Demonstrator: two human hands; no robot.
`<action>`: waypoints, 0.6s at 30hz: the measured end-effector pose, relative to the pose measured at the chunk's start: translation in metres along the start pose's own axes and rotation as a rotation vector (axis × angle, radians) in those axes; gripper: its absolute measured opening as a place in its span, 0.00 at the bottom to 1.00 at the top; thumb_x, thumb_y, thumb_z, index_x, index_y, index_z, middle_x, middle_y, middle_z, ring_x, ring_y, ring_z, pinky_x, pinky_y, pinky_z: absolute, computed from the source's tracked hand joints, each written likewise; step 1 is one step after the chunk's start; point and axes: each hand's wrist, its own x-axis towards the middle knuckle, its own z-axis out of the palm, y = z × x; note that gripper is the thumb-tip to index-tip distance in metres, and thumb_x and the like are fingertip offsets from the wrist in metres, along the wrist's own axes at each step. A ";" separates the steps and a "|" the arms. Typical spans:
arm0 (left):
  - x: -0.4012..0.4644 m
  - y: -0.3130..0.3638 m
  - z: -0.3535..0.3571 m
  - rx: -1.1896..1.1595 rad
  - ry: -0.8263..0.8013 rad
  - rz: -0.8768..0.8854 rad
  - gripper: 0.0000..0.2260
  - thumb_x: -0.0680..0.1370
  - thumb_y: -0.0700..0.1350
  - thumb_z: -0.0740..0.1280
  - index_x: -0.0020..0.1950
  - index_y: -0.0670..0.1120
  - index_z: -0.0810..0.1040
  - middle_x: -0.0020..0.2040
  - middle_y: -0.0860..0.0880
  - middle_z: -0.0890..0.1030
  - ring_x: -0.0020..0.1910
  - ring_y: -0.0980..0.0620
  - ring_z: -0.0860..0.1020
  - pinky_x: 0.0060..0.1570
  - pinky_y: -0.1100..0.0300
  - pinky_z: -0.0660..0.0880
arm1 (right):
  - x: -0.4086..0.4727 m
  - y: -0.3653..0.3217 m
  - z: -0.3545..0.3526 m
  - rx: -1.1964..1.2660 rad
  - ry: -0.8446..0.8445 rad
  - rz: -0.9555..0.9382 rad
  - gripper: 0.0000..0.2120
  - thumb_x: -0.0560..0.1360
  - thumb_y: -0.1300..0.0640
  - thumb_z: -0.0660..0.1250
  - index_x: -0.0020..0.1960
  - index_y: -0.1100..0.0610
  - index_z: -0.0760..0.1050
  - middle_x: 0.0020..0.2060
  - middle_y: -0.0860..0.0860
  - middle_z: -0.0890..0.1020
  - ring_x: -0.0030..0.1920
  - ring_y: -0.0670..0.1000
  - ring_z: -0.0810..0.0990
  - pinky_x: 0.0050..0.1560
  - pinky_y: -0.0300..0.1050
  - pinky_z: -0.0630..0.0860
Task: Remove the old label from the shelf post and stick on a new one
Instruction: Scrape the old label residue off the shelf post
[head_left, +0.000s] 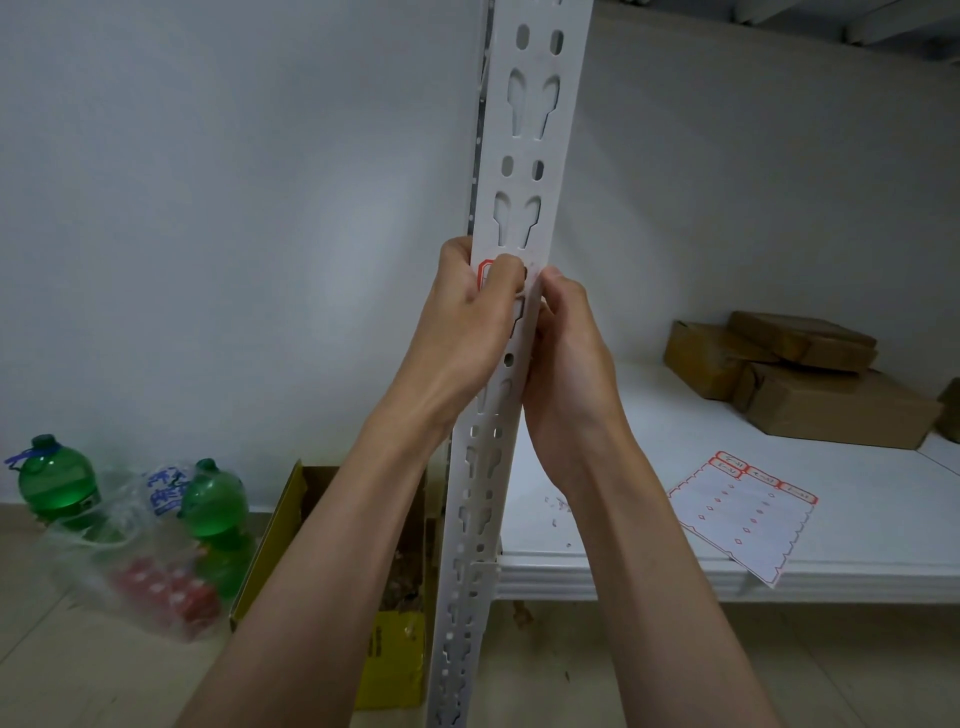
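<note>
A white perforated shelf post (524, 171) runs up the middle of the head view. A red-bordered label (484, 273) sits on its front face, mostly hidden under my fingers. My left hand (470, 306) wraps the post's left edge, its thumb and fingers curled onto the label. My right hand (563, 343) is curled against the post's right edge, fingertips just right of the label. A label sheet (743, 512) with red-bordered stickers along its top lies on the white shelf board (649, 566), at its front edge.
Brown cardboard parcels (810, 374) are stacked at the back right of the shelf. On the floor to the left stand two green bottles (57, 480), a clear bag with red packets (161, 592), and an open yellow box (395, 649) beside the post.
</note>
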 end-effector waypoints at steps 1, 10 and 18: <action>0.001 0.000 0.000 -0.011 0.003 -0.007 0.09 0.81 0.47 0.58 0.60 0.47 0.69 0.40 0.55 0.76 0.37 0.58 0.75 0.37 0.61 0.70 | 0.001 0.001 0.000 -0.003 0.003 0.001 0.21 0.84 0.46 0.55 0.57 0.57 0.81 0.46 0.55 0.85 0.45 0.50 0.84 0.48 0.45 0.80; 0.001 0.002 0.000 0.004 -0.009 -0.016 0.11 0.82 0.48 0.58 0.64 0.47 0.69 0.49 0.51 0.78 0.47 0.54 0.78 0.43 0.59 0.74 | -0.002 0.001 -0.001 -0.087 0.028 -0.064 0.19 0.85 0.48 0.54 0.59 0.57 0.79 0.46 0.50 0.85 0.44 0.43 0.84 0.42 0.35 0.81; -0.002 0.006 -0.009 -0.121 -0.095 -0.114 0.24 0.72 0.57 0.53 0.56 0.42 0.74 0.56 0.39 0.80 0.56 0.43 0.78 0.62 0.39 0.75 | 0.004 0.025 -0.014 -0.615 0.410 -0.919 0.06 0.78 0.61 0.69 0.53 0.52 0.79 0.50 0.49 0.78 0.49 0.45 0.79 0.49 0.38 0.77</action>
